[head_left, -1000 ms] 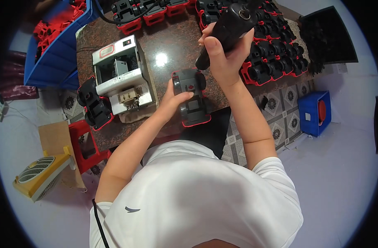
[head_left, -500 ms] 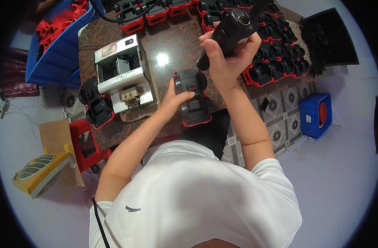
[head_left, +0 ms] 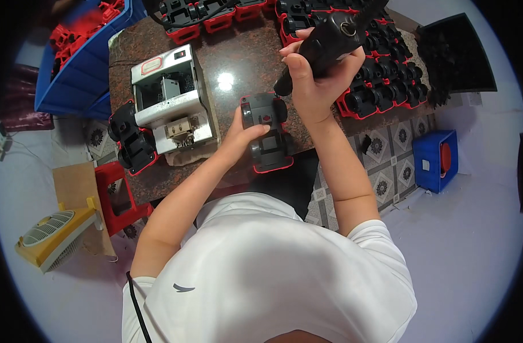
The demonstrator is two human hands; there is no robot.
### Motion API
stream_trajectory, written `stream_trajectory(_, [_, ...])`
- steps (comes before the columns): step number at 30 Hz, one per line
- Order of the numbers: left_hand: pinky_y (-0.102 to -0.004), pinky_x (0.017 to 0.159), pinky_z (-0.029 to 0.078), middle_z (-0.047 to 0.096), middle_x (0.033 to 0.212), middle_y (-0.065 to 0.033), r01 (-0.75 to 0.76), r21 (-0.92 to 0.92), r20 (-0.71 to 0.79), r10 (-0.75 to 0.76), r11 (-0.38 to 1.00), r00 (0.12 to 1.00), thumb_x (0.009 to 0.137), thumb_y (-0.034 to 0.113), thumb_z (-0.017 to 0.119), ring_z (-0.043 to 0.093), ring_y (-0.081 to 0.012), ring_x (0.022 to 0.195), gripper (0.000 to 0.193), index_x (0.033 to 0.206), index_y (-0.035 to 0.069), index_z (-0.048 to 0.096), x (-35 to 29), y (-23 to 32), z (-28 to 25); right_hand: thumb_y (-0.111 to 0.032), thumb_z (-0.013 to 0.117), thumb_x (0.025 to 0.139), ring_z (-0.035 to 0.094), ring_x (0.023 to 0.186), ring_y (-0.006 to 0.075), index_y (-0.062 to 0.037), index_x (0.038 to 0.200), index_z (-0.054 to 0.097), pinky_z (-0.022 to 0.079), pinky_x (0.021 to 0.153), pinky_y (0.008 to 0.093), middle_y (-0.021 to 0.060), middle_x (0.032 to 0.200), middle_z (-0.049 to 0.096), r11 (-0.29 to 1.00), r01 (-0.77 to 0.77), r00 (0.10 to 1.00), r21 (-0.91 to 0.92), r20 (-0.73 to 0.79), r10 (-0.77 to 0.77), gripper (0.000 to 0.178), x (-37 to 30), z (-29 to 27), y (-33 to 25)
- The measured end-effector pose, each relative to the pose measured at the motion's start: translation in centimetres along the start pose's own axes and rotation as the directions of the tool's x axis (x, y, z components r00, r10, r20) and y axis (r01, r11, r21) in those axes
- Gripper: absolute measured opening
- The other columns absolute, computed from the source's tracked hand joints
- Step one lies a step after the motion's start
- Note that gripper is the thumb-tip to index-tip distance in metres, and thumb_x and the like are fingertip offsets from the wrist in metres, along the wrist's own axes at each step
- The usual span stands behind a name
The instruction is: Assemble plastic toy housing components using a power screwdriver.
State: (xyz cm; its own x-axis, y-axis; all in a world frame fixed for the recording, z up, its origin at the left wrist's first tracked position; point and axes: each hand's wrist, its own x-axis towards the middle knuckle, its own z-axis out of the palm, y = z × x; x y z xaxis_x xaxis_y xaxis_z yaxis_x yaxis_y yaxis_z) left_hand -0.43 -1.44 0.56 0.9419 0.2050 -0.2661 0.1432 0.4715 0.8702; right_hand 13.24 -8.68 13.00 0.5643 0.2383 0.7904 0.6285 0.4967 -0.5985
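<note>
My left hand [head_left: 242,139] is closed round the left side of a black toy car [head_left: 266,151] with a red rim, thumb lying on its upward-facing underside. The car is at the table's near edge, wheels along its right side. In my right hand [head_left: 321,88] is a black electric screwdriver [head_left: 325,43], fingers wrapped round its body. Its narrower end points down at the far right corner of the car; whether the tip touches it I cannot tell. Left of my hands stands a white metal screw feeder machine [head_left: 175,103], with another toy car [head_left: 132,140] against its left side.
Several black and red toy cars [head_left: 381,86] stand in rows at the table's [head_left: 238,57] far right. A blue bin [head_left: 72,80] of red parts is at the left, a black tray [head_left: 458,54] of dark parts at the right. A red stool [head_left: 121,194] stands below left.
The screwdriver and my right hand have shifted very slightly to the right. My left hand keeps its hold on the toy car.
</note>
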Motion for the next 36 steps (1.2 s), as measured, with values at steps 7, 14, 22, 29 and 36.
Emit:
stream_trajectory(7, [-0.0348,0.099,0.037,0.047,0.121,-0.0116,-0.026,-0.016,0.023,0.026,1.0,0.999,0.074,0.018,0.068,0.048,-0.0204,0.112,0.076,0.135,0.002,0.026,0.2,-0.3,-0.2,-0.011,0.073,0.08,0.065,0.071,0.0199,-0.0045,0.117,0.024,0.055,0.065,0.0296,0.0191,0.104,0.057,1.0,-0.011,1.0,0.001,-0.028,0.011,0.062,0.0,0.2,-0.1])
stream_trajectory(14, [-0.0347,0.099,0.037,0.048,0.12,-0.0115,-0.009,-0.053,0.044,0.012,0.999,0.999,0.075,0.019,0.068,0.048,-0.0203,0.112,0.073,0.133,0.002,0.028,0.5,-0.9,-0.5,-0.014,0.072,0.081,0.066,0.072,0.0211,-0.0043,0.119,0.024,0.055,0.063,0.0287,0.0195,0.109,0.056,0.998,0.021,1.0,-0.056,-0.009,-0.021,0.062,-0.3,-0.2,0.3])
stream_trajectory(22, [-0.0347,0.098,0.037,0.048,0.12,-0.0116,-0.012,-0.043,0.031,0.013,0.999,0.999,0.074,0.019,0.068,0.048,-0.0204,0.112,0.071,0.132,0.003,0.03,0.5,-1.1,-0.6,-0.019,0.069,0.085,0.066,0.072,0.0218,-0.0044,0.118,0.026,0.054,0.058,0.029,0.0193,0.107,0.055,0.994,0.078,0.997,-0.078,-0.001,-0.079,0.056,-0.3,-0.1,0.5])
stream_trajectory(29, [-0.0348,0.099,0.037,0.048,0.12,-0.0117,-0.035,-0.033,0.031,0.036,0.999,0.999,0.075,0.019,0.068,0.048,-0.0208,0.112,0.071,0.132,0.003,0.03,0.6,-1.2,-0.5,-0.019,0.068,0.085,0.064,0.071,0.0206,-0.005,0.118,0.026,0.053,0.059,0.0302,0.0197,0.102,0.056,0.998,0.056,0.998,-0.028,-0.002,-0.056,0.055,-0.1,-0.1,0.3])
stream_trajectory(36, [-0.0348,0.099,0.037,0.048,0.121,-0.0119,-0.026,-0.035,0.032,0.027,0.999,0.999,0.074,0.02,0.069,0.048,-0.021,0.113,0.074,0.134,0.003,0.029,0.5,-1.1,-0.5,-0.019,0.067,0.086,0.06,0.068,0.0185,-0.0057,0.117,0.028,0.053,0.06,0.0317,0.0179,0.095,0.057,0.999,-0.007,1.0,-0.046,-0.007,0.007,0.052,-0.1,-0.7,0.2])
